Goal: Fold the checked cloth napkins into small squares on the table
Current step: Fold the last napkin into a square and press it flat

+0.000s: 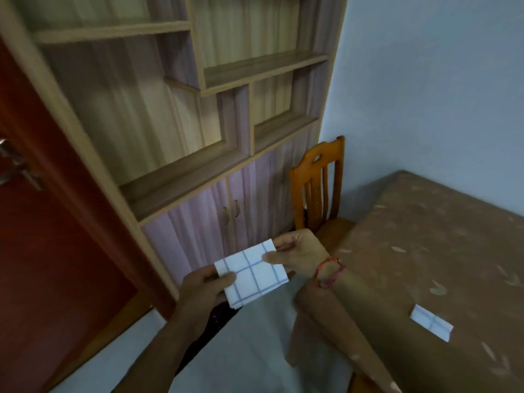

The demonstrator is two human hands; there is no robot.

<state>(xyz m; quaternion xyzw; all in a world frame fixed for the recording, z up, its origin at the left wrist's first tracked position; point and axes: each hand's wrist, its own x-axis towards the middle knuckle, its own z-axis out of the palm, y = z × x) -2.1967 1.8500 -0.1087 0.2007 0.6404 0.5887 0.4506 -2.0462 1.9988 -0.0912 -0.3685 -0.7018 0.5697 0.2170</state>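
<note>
Folded checked napkin held in the air, off the table, which lies to its right. Long axis runs lower left to upper right. Left hand pinches the near-left corner and right hand pinches the far-right edge. Right hand is nearer the table.

Second folded napkin lies flat on the brown patterned tablecloth, well apart.

Wooden chair at the table's far end. Shelf cabinet behind, red door to the left.

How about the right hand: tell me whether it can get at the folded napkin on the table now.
Probably yes, once freed. The right hand pinches the held napkin along with the left hand, so it must let go first. The table between it and the folded napkin looks bare.
</note>
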